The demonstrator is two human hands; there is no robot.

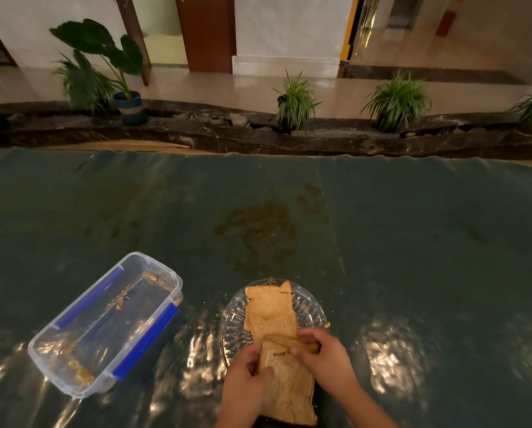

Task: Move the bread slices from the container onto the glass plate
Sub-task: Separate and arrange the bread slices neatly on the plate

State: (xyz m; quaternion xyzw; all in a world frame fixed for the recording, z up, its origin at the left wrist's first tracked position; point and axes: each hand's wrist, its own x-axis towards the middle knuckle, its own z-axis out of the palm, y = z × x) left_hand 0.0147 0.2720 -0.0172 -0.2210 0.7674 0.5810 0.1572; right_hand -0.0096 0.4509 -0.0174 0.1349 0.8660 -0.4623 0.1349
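Observation:
A clear glass plate (312, 308) sits near the table's front edge, right of centre. Brown bread slices (270, 310) lie on it in a row, leaning toward me. My left hand (247, 381) grips the left edge of the nearest bread slice (289, 390), fingers curled on it. My right hand (326, 355) pinches the top of the same slice from the right. To the left stands a clear plastic container (104, 325) with blue clips. It holds only crumbs.
A dark green shiny cloth (413, 242) covers the table, with a brownish stain (258, 230) beyond the plate. Crumbs lie around the plate. Behind the table's far edge runs a dark stone ledge with potted plants (295, 103).

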